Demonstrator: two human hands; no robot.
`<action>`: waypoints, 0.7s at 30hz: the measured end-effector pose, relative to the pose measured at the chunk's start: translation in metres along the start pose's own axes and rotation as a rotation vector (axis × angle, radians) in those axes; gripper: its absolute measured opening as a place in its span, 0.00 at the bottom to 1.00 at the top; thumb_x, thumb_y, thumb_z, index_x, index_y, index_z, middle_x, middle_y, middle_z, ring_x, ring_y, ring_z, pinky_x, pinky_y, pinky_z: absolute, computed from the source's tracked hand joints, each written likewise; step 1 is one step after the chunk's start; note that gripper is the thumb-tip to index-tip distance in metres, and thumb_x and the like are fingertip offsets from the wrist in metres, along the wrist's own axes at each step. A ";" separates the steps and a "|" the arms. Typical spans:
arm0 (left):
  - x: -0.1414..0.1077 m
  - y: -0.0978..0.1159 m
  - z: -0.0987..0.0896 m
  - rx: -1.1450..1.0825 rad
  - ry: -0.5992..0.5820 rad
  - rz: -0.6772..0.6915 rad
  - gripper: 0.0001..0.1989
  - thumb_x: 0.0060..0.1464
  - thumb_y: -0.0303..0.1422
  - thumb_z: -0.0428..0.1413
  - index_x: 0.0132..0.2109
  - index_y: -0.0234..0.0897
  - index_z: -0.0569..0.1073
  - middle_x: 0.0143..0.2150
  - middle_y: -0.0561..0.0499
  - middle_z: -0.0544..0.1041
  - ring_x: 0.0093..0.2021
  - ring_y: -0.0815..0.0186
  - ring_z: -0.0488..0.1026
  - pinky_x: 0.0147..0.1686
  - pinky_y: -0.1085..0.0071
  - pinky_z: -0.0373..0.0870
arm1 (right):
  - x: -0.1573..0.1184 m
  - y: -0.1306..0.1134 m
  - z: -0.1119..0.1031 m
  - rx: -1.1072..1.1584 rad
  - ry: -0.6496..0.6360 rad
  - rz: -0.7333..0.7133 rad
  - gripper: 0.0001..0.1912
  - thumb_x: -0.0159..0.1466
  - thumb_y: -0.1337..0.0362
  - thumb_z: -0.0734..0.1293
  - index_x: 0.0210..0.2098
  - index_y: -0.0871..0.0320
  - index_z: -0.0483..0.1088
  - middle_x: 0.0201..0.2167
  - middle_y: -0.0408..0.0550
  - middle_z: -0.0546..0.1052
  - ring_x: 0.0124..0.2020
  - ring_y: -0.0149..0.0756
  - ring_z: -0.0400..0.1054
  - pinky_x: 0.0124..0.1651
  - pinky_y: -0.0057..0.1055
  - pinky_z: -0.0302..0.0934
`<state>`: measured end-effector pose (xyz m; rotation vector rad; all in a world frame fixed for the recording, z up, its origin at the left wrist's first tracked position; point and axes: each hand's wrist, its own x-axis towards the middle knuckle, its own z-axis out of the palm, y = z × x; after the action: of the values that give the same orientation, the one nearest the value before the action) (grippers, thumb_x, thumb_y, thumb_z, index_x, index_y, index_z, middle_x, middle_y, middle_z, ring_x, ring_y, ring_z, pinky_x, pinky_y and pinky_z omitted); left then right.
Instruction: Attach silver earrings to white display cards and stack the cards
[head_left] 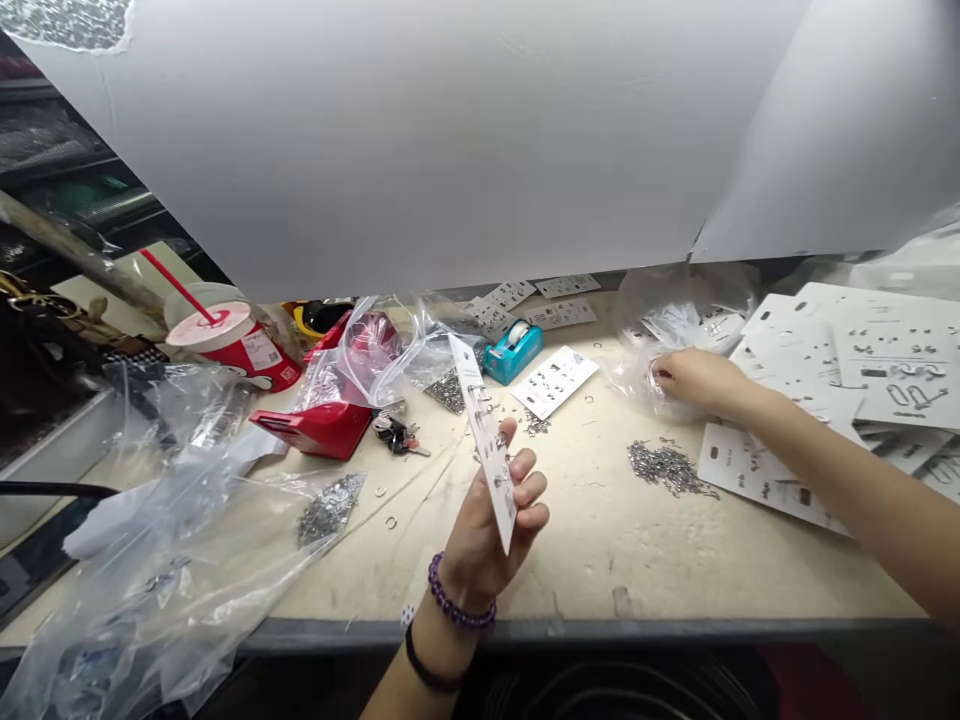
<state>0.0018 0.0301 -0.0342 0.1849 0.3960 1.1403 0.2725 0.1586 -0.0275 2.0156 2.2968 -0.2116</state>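
My left hand (491,520), with a purple bead bracelet and a black band at the wrist, grips a white earring card (480,430) upright above the table. The card is seen nearly edge-on, with small metal earrings along its face. Over to the right, my right hand (694,380) reaches to a clear plastic bag (664,395), its fingers bent at the bag's edge. What those fingers pinch, if anything, is hidden. Below that hand lies a pile of small silver pieces (667,467). Another earring card (555,382) lies flat between the hands.
A stack of earring cards (892,350) fills the right side. A blue tape dispenser (514,350) stands at the middle back. To the left are a red scoop (322,430), keys (397,435), a red cup with a straw (240,345) and clear bags (187,570) overhanging the front edge.
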 end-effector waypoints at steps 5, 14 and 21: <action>-0.001 0.000 0.000 -0.111 -0.057 -0.105 0.18 0.45 0.25 0.61 0.44 0.42 0.73 0.29 0.55 0.58 0.25 0.78 0.57 0.23 0.86 0.59 | 0.006 -0.011 -0.001 -0.072 -0.101 0.027 0.07 0.55 0.72 0.61 0.22 0.61 0.67 0.22 0.46 0.69 0.22 0.30 0.59 0.26 0.29 0.52; -0.003 -0.003 0.003 -0.203 -0.081 -0.211 0.17 0.44 0.27 0.62 0.44 0.40 0.73 0.30 0.54 0.60 0.26 0.77 0.59 0.24 0.84 0.61 | -0.002 -0.012 -0.001 0.012 0.022 -0.033 0.14 0.57 0.73 0.57 0.16 0.59 0.59 0.20 0.48 0.67 0.22 0.27 0.57 0.25 0.31 0.45; 0.002 -0.013 0.000 -0.302 -0.115 -0.274 0.18 0.47 0.26 0.59 0.48 0.37 0.71 0.31 0.53 0.62 0.27 0.76 0.61 0.25 0.83 0.63 | -0.005 -0.003 0.002 0.038 0.040 -0.014 0.10 0.58 0.70 0.58 0.20 0.60 0.61 0.24 0.51 0.70 0.22 0.32 0.59 0.24 0.31 0.48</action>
<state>0.0131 0.0269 -0.0393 -0.0675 0.1376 0.9011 0.2700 0.1527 -0.0283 2.0399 2.3486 -0.2194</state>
